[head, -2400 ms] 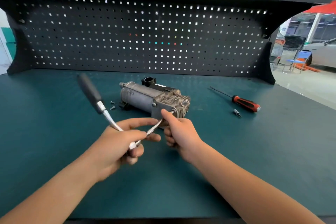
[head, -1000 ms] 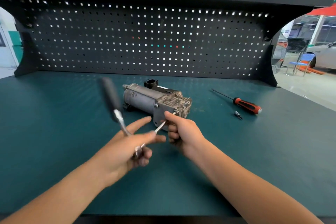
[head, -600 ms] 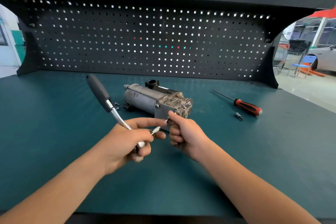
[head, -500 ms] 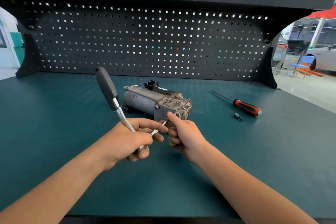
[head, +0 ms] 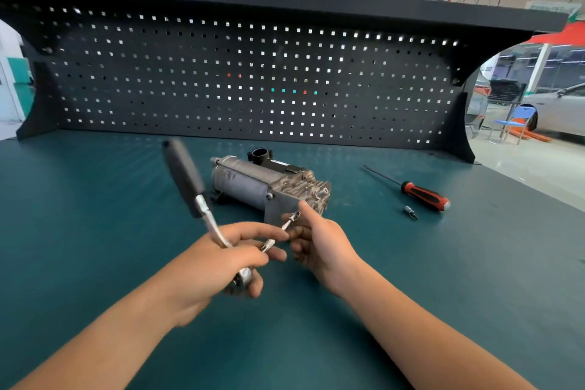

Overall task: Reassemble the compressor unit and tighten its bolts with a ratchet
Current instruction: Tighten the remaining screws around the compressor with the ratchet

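The grey metal compressor unit (head: 253, 182) lies on its side in the middle of the green bench top. My left hand (head: 218, 263) grips the head end of the ratchet (head: 185, 177), whose black handle sticks up and away to the left, motion-blurred. A thin extension bar (head: 278, 233) runs from the ratchet head up to the compressor's near face. My right hand (head: 319, 244) holds the far end of that bar against the housing, thumb pointing up, fingers curled under.
A red-and-black screwdriver (head: 424, 195) and a small loose bit (head: 410, 210) lie on the bench (head: 95, 215) to the right of the unit. A black pegboard (head: 240, 79) closes off the back. The bench's right edge borders open workshop floor.
The ratchet handle has swung back and forth around the bar, now tilted up-left again. My right hand has stayed at the bar's tip by the compressor.
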The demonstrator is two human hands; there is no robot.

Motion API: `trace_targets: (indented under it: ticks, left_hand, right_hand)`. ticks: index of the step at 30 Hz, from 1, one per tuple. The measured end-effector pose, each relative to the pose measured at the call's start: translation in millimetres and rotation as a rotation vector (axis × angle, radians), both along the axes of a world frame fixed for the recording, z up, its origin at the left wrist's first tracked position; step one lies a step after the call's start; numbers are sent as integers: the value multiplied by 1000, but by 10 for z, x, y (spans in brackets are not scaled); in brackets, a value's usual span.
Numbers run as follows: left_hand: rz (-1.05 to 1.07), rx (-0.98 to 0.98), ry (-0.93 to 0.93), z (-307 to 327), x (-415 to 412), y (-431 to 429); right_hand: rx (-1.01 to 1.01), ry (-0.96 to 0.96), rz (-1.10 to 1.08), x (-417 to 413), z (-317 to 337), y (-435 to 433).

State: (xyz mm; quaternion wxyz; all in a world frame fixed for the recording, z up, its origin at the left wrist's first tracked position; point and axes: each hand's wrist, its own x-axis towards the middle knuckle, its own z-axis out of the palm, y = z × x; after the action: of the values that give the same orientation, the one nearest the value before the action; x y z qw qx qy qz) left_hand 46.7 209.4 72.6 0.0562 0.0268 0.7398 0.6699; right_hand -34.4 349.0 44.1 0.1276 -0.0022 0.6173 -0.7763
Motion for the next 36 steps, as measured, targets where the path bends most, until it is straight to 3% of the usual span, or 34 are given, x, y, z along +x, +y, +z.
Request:
trace_targets:
  ticks: [3,4,10,36]
  left_hand:
    - [-14,538,-248,-31,34,-106]
    - [3,624,-264,-36,34,-154]
    - [251,457,-28,-152,-86,-319]
    - [198,585,-200,-231,-211,-371]
  right_hand:
    - [-55,-32,-34,-32,5,-7]
    - [-62,-36,-39,-34,5,-14]
    - [-34,-28,-82,-34,15,-43]
    - [-1,-25,-58,-6,0,-53]
